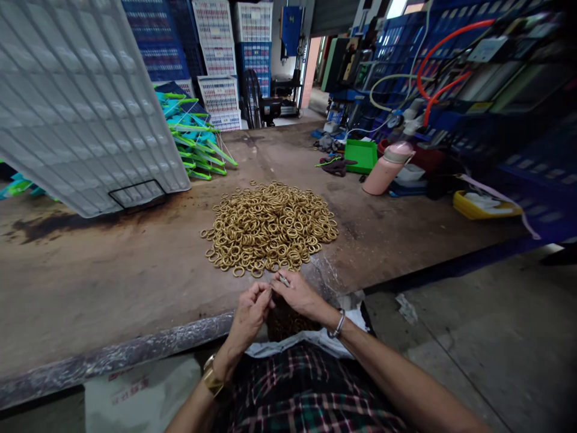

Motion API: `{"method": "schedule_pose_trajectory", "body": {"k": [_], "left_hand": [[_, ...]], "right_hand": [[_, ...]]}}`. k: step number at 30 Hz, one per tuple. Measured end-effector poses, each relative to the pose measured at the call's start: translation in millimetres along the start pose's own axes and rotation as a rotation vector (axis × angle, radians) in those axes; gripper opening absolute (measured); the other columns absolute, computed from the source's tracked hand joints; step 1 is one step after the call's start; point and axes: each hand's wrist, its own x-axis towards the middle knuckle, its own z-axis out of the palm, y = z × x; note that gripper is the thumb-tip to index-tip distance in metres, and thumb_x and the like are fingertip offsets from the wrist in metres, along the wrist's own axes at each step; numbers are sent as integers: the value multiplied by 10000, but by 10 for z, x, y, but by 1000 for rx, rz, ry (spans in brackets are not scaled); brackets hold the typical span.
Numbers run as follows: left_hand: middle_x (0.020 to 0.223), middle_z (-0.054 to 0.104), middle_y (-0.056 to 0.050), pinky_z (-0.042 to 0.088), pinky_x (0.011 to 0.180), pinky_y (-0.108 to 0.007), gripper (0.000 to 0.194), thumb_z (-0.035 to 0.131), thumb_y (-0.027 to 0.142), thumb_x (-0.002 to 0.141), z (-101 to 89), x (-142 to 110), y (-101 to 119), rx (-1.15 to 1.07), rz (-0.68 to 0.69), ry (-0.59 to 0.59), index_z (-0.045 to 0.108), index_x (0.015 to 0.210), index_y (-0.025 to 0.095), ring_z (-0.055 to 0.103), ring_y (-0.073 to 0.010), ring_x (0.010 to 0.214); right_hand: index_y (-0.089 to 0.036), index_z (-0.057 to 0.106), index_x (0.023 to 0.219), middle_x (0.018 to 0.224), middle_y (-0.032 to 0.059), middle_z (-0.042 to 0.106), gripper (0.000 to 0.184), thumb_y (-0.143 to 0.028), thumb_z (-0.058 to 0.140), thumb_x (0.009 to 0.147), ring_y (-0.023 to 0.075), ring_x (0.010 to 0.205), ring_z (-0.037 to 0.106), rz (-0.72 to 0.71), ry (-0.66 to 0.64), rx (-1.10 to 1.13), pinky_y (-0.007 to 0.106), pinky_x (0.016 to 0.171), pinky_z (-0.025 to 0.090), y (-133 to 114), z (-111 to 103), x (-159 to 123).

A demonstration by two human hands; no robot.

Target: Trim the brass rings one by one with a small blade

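Observation:
A heap of brass-coloured rings (pixel 274 222) lies on the worktable, just beyond my hands. My left hand (pixel 252 310) is closed in a pinch at the table's front edge; whatever sits between its fingertips is too small to make out. Touching or nearly touching it, my right hand (pixel 300 294) grips a small, slim metal tool (pixel 283 279), most of it hidden by the fingers. Below both hands, an open white sack (pixel 311 340) rests at my lap, with dark brownish rings (pixel 288 322) inside.
A large pale plastic crate (pixel 90 108) stands tilted at the left, beside green and turquoise plastic pieces (pixel 198 138). To the right are a pink bottle (pixel 386 171), a green tray (pixel 360 155) and a yellow container (pixel 484 206). Stacked baskets (pixel 219 93) fill the back.

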Motion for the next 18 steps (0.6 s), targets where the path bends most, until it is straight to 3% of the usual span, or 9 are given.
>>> {"method": "schedule_pose_trajectory", "body": {"k": [5, 10, 13, 18], "left_hand": [[539, 474, 68, 178, 340, -155, 282, 612, 430, 704, 5, -29, -2, -185, -65, -98, 502, 722, 170, 274, -21, 356], [589, 488, 61, 185, 335, -141, 295, 641, 415, 686, 24, -42, 5, -258, -71, -77, 498, 732, 161, 291, -10, 369], [573, 490, 65, 197, 333, -141, 320, 653, 433, 670, 28, -38, 1, -235, -66, -22, 491, 741, 167, 301, -14, 366], [553, 489, 66, 195, 338, -146, 338, 623, 473, 688, 29, -30, -22, -157, -42, 13, 498, 759, 168, 301, -17, 360]], "right_hand": [[-158, 504, 663, 580, -53, 430, 185, -281, 444, 786, 84, 565, 369, 2, -35, 48, 196, 537, 297, 16, -11, -17], [-154, 545, 711, 590, -31, 494, 235, -269, 380, 833, 95, 565, 438, 3, -16, 50, 202, 562, 332, 15, -36, -18], [-162, 569, 790, 642, -8, 539, 206, -214, 376, 837, 109, 613, 474, -88, 30, -150, 210, 596, 335, 35, -44, -52], [-177, 554, 774, 661, 6, 561, 141, -142, 419, 789, 118, 593, 464, -192, -87, -517, 225, 560, 280, 96, -12, -130]]}}
